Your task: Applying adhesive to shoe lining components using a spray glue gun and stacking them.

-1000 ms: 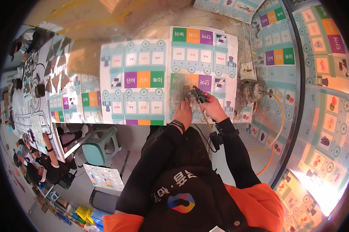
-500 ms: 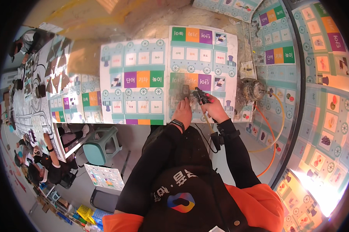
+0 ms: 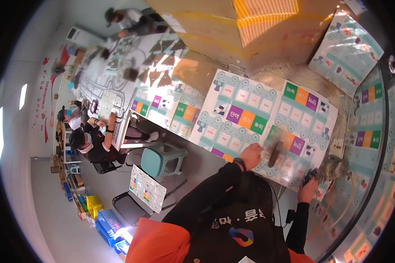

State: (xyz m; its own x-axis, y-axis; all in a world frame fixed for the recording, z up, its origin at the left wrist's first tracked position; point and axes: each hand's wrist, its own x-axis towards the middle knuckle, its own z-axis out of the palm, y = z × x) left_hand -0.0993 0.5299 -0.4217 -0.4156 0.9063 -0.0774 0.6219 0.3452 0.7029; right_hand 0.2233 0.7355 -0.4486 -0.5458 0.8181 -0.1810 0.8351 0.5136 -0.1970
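Observation:
My left hand (image 3: 251,157) lies low over the near edge of a printed sheet (image 3: 241,103) with teal, purple, orange and green blocks. Its fingers look stretched out, with nothing seen in them. Just right of the fingertips, a dark oblong block (image 3: 275,153) lies on the sheet, with a greyish smear around it. At the sheet's near right corner, my right hand (image 3: 308,191) is closed around a black gun-shaped tool (image 3: 310,175). The tool's tip is beside a stained round metal fitting (image 3: 333,168) with hoses.
A similar sheet (image 3: 346,48) leans at the far right. Behind the table rises a cardboard wall (image 3: 210,26). A green stool (image 3: 156,161) and a folding chair (image 3: 127,208) stand to the left. Co-workers (image 3: 92,142) sit at a long table. An orange hose (image 3: 326,210) hangs at right.
The view has swung, so the room on the left shows more. My right hand has moved away from my left, carrying the black tool to the sheet's right corner. The dark block now shows uncovered.

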